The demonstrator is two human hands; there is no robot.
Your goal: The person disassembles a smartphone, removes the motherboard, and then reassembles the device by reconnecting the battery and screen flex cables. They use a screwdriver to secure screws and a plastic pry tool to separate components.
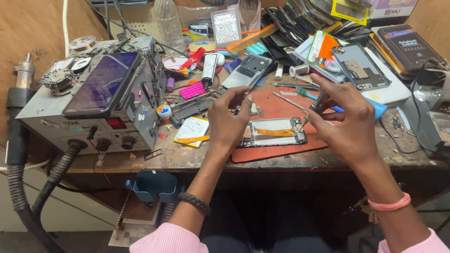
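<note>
An opened phone (275,131) with its back off lies on a reddish-brown mat (283,112) at the front of the workbench; an orange flex strip runs across its inside. My left hand (229,120) rests on the phone's left end, fingers spread and curled down, holding nothing that I can see. My right hand (342,119) hovers over the phone's right end and pinches a thin metal tool (315,103), its tip pointing down at the phone's upper right corner. A second thin tool (288,100) lies on the mat behind the phone.
A grey rework station (92,129) with a phone (105,82) on top stands at left, its black hose (18,192) hanging off the edge. Phone parts, backs (361,66), a plastic bottle (168,14), tape and boxes crowd the rear. Another device (447,109) sits at right.
</note>
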